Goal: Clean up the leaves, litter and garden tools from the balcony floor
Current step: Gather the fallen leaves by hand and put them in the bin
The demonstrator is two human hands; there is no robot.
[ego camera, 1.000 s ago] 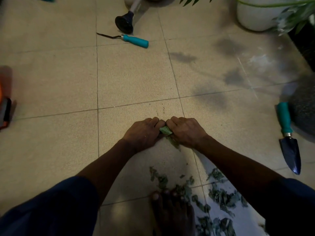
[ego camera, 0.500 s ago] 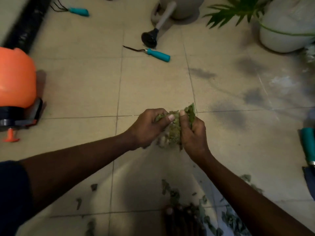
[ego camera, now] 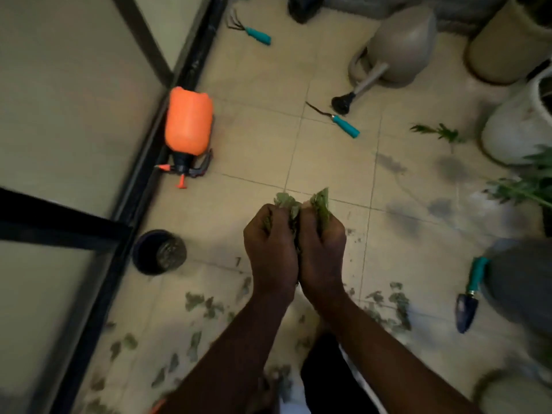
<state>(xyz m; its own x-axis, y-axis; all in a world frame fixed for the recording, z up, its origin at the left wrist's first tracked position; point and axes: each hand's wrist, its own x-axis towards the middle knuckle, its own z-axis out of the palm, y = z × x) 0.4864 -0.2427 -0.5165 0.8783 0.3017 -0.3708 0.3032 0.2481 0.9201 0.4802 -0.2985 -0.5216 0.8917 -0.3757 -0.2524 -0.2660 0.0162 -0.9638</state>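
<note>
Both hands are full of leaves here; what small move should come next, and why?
Probably swing the bunch of leaves left and drop it into the dark pot: left hand and right hand both grip it above the floor, the pot stands open nearby, and scattered leaves lie below.

Leaf bunch (ego camera: 321, 204) between both hands (ego camera: 295, 249) above floor (ego camera: 254, 144)

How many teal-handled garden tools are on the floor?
3: a rake at the top, a weeder beside the watering can spout, a trowel at the right. Others may be hidden.
</note>
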